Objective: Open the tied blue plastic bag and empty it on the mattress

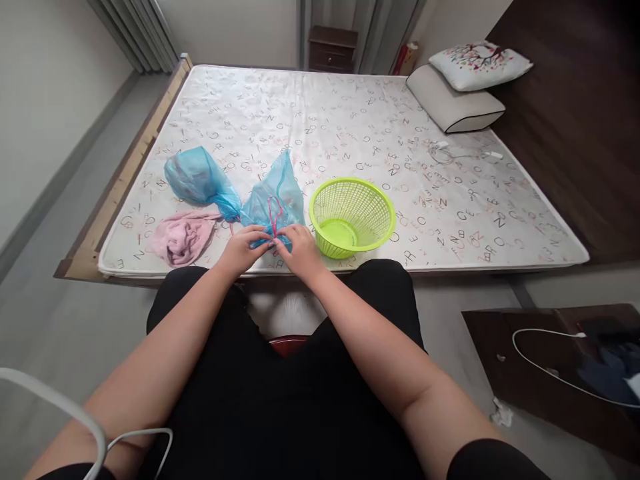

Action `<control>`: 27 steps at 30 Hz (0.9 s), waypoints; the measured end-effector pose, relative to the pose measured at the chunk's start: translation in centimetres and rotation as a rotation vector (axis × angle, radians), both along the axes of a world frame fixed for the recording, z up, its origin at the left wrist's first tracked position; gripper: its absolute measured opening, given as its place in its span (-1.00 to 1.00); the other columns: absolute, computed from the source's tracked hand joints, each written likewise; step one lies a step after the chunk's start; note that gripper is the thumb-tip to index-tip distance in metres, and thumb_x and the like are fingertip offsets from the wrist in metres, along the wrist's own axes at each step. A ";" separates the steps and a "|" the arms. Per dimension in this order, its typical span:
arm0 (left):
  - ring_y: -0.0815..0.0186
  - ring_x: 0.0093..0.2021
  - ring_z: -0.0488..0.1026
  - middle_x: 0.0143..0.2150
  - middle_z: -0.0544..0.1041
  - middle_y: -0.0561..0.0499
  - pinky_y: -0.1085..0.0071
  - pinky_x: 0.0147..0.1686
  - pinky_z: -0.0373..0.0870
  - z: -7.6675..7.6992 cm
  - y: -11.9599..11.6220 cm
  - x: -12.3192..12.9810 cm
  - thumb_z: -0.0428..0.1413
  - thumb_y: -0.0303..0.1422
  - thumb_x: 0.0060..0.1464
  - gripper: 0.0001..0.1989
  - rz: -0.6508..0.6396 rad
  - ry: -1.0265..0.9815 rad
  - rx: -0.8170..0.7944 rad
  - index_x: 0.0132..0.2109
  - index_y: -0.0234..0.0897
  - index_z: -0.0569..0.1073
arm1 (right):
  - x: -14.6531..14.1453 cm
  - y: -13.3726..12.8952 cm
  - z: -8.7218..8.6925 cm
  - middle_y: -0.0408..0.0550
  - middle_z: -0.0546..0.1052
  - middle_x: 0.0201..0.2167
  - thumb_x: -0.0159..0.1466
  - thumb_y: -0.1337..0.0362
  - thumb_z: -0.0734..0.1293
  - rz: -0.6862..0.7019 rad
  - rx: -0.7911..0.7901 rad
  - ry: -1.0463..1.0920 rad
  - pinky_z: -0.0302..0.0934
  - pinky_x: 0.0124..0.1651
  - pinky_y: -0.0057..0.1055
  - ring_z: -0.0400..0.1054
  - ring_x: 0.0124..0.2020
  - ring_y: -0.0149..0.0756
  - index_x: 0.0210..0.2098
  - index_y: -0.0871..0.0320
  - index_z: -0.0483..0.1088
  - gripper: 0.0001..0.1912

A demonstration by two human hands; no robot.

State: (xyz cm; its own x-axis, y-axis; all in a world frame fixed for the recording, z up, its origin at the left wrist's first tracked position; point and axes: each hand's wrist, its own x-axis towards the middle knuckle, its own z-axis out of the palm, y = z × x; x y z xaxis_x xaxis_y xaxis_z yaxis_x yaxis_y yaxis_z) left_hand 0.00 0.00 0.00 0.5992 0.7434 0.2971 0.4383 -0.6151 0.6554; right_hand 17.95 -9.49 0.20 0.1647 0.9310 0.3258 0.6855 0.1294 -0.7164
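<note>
Left hand [244, 248]: palm down, fingers curled inward, fingertips pinched together toward the right hand. Wrist straight; bare forearm runs back and down to the lower left.

Right hand [300, 247]: palm down, knuckles up, fingers bent and closed toward the left hand, the two sets of fingertips nearly meeting. Bare forearm runs back to the lower right.

Both arms extended forward, converging over the knees.

Scattered single capital letters, such as Z, C, E, N, G, are printed across the mattress cover [350, 127]; no words legible.
</note>
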 end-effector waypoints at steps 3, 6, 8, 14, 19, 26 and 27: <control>0.15 0.01 0.57 -0.02 0.63 -0.14 0.16 0.17 0.46 0.3 -0.2 -0.1 0.21 -0.14 0.20 -0.74 -0.030 -0.008 0.024 -0.18 -0.22 0.66 | -0.1 0.1 -0.2 0.05 0.53 -0.05 0.42 0.18 0.32 0.026 -0.008 0.004 0.23 0.19 -0.16 0.35 0.05 -0.09 -0.03 0.12 0.50 -0.78; 0.15 0.01 0.57 -0.04 0.63 -0.13 0.16 0.16 0.46 0.5 -0.2 -0.1 0.21 -0.16 0.20 -0.76 -0.038 -0.023 0.032 -0.20 -0.22 0.66 | 0.0 0.4 -0.5 0.04 0.53 -0.08 0.40 0.22 0.34 0.038 -0.006 0.015 0.24 0.17 -0.19 0.35 0.03 -0.11 -0.04 0.12 0.51 -0.81; 0.15 0.01 0.57 -0.05 0.64 -0.12 0.16 0.15 0.47 0.5 -0.1 -0.1 0.21 -0.18 0.21 -0.78 -0.033 -0.036 0.032 -0.21 -0.21 0.66 | 0.0 0.5 -0.7 0.04 0.53 -0.10 0.38 0.25 0.35 0.039 0.002 0.021 0.25 0.16 -0.20 0.36 0.01 -0.12 -0.07 0.14 0.51 -0.83; 0.15 0.01 0.57 -0.09 0.65 -0.10 0.17 0.16 0.45 0.4 0.1 -0.1 0.21 -0.23 0.20 -0.83 0.002 -0.067 0.012 -0.23 -0.21 0.64 | 0.5 0.7 -1.4 -0.01 0.51 -0.18 0.31 0.35 0.31 0.031 -0.011 0.050 0.23 0.11 -0.22 0.35 -0.05 -0.15 -0.22 0.12 0.47 -0.91; 0.14 0.08 0.53 -0.05 0.64 -0.08 0.16 0.20 0.39 0.4 0.5 -0.5 0.18 -0.22 0.21 -0.83 0.120 -0.054 -0.034 -0.19 -0.20 0.60 | 1.0 0.8 -2.1 0.00 0.48 -0.21 0.27 0.32 0.26 0.004 0.018 0.104 0.23 0.03 -0.22 0.33 -0.12 -0.15 -0.24 0.14 0.42 -0.90; 0.08 0.18 0.47 0.07 0.60 -0.16 0.11 0.28 0.32 -0.2 1.5 -1.0 0.15 -0.26 0.19 -0.85 0.288 0.070 -0.053 -0.24 -0.24 0.55 | 0.9 1.0 -2.1 -0.01 0.44 -0.22 0.28 0.27 0.20 -0.047 0.051 0.163 0.22 -0.01 -0.24 0.30 -0.15 -0.17 -0.26 0.10 0.31 -0.92; 0.06 0.21 0.45 0.12 0.57 -0.19 0.09 0.30 0.30 -0.4 1.6 -1.2 0.15 -0.28 0.19 -0.85 0.303 0.100 -0.044 -0.25 -0.25 0.55 | 0.9 1.0 -2.2 0.00 0.44 -0.23 0.29 0.25 0.20 -0.052 0.063 0.170 0.22 -0.02 -0.24 0.30 -0.15 -0.16 -0.26 0.10 0.30 -0.91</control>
